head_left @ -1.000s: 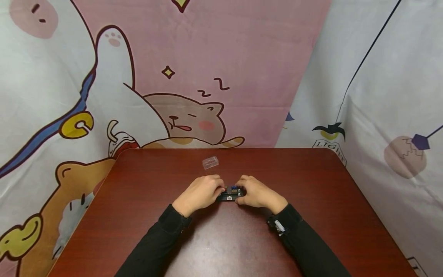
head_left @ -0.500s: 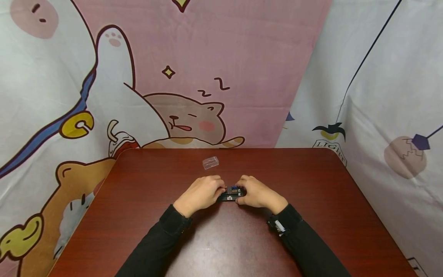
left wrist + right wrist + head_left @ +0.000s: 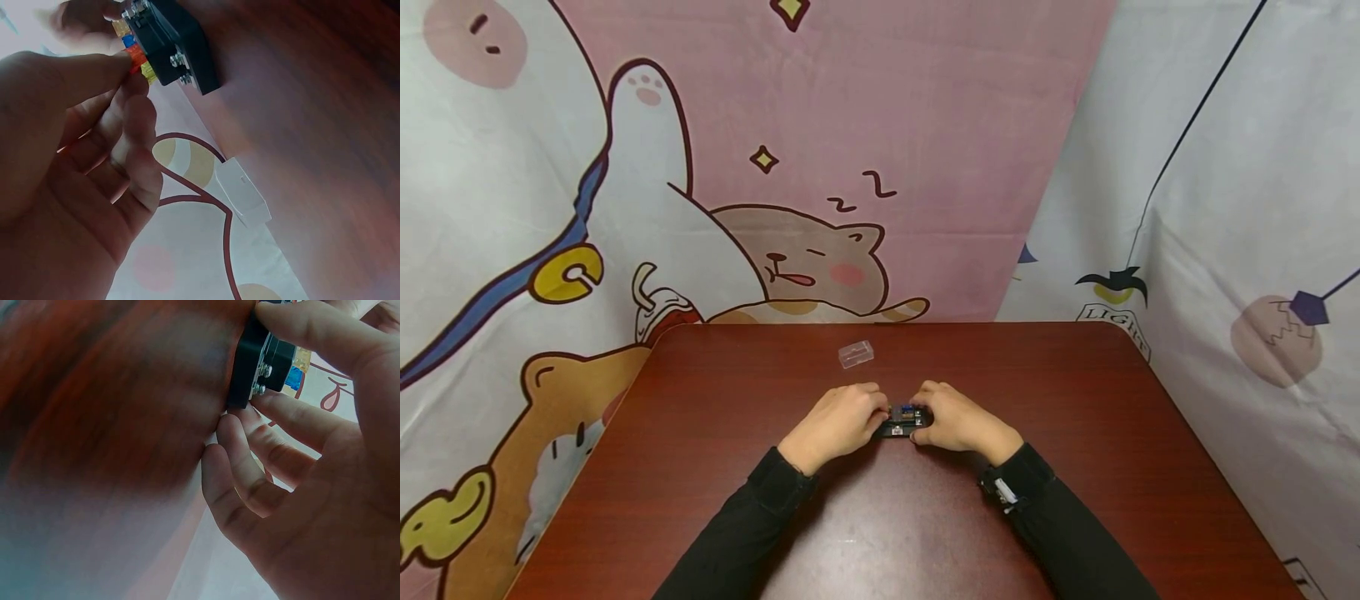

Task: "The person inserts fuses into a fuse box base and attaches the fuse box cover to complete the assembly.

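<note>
A black fuse box with screw terminals sits on the table between both hands. Coloured blade fuses stand in its top; the right wrist view shows a blue fuse beside an amber one. At the box's left end, thumb and forefinger of my left hand pinch a red fuse. Whether that fuse is fully seated cannot be seen. My right hand grips the box's right end, thumb on the near side and fingers on the far side.
A clear plastic cover lies beyond the left hand, near the back edge of the brown wooden table. Behind the table hangs a cartoon-printed cloth.
Both hands keep their hold. The left hand has shifted very slightly to the right; the fuse box and cover stay in place.
</note>
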Tool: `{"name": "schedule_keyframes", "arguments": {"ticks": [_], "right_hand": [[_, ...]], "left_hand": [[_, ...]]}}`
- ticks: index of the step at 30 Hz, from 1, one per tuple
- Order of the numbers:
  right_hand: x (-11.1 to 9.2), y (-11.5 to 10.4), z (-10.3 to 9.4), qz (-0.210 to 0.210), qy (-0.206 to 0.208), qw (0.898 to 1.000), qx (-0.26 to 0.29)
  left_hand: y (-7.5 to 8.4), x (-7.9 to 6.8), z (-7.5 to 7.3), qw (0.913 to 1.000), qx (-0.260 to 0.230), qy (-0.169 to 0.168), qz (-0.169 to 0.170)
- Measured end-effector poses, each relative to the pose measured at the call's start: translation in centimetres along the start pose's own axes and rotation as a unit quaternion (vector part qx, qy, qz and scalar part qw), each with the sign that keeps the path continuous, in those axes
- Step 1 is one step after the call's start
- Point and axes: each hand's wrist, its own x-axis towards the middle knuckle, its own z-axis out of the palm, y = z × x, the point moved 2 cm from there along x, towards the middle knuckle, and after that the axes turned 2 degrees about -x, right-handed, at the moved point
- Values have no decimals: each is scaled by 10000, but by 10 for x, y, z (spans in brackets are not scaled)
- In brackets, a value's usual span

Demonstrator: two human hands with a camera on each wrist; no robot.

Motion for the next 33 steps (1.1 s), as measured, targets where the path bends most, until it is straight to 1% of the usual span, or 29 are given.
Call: {"name": "schedule_keyframes", "arguments": {"ticks": [8,20,28,33], "right_hand": [[0,0,0,-63,77,10000,-3],[-1,-1,0,-1,38,10000,74],[0,0,1,-105,114,9999,74],[0,1,1,-82,128,9999,27]], "left_hand": [[3,1,1,9997,38,222,123],[5,2,4,9991,153,355,166],[5,3,5,9993,230,284,121],[6,3,5,9994,191,267,79]]}}
